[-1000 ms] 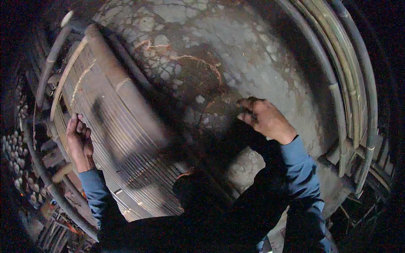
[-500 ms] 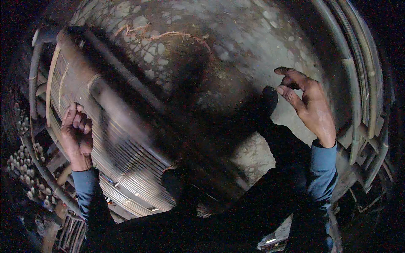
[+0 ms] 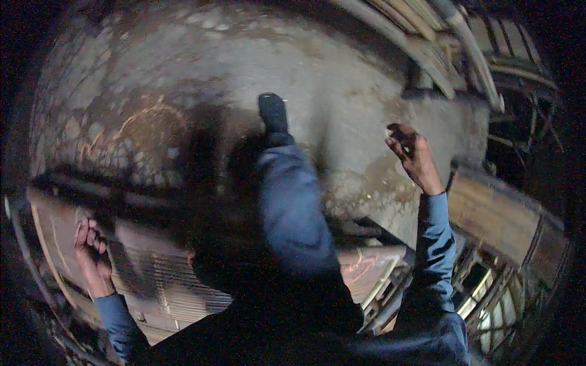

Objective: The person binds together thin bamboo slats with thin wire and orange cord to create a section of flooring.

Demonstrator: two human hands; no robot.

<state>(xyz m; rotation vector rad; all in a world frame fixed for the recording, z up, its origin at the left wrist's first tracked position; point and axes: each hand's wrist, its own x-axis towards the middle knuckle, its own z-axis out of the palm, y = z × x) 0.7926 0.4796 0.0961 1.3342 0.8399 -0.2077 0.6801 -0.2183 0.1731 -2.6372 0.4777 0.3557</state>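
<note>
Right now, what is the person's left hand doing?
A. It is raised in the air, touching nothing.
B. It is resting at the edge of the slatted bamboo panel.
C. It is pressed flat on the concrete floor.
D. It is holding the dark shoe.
B: the left hand lies curled at the edge of the slatted bamboo panel, while the right hand is lifted free above the concrete floor.

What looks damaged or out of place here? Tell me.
The concrete floor is cracked all over and marked with rusty curved scratches near the slatted bamboo panel. The left hand grips that panel's edge; the right hand hangs free. The picture is blurred.
</note>
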